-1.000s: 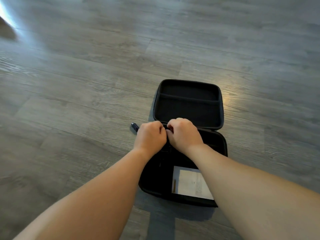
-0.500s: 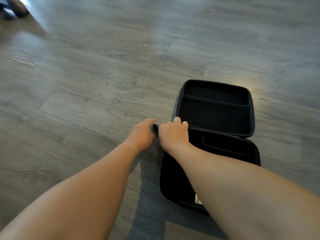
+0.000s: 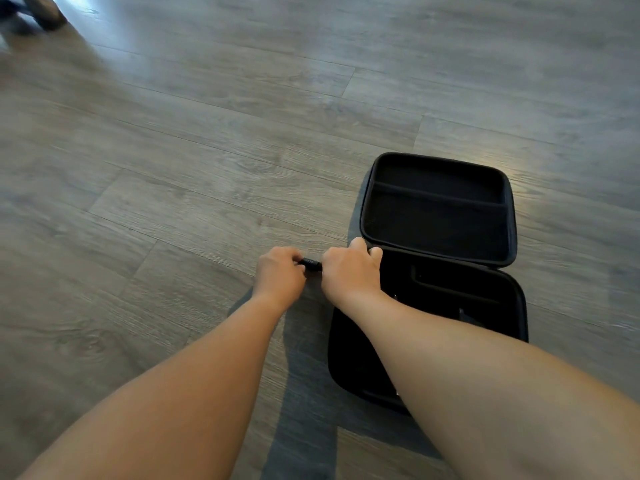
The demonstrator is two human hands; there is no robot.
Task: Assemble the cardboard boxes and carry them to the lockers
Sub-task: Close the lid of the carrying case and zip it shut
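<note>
Both hands (image 3: 278,271) (image 3: 349,271) grip a small black object (image 3: 310,264) beside an open case (image 3: 440,216) on grey plank floor (image 3: 173,168)

Both bare forearms reach forward and down from the bottom of the view, converging toward the middle. The left hand (image 3: 280,271) is curled into a loose fist, knuckles up, fingers folded under. The right hand (image 3: 349,270) sits just beside it (nearly knuckle to knuckle), also curled, thumb and a fingertip showing along its far edge. Each grips one end of a small dark object (image 3: 310,264).
</note>
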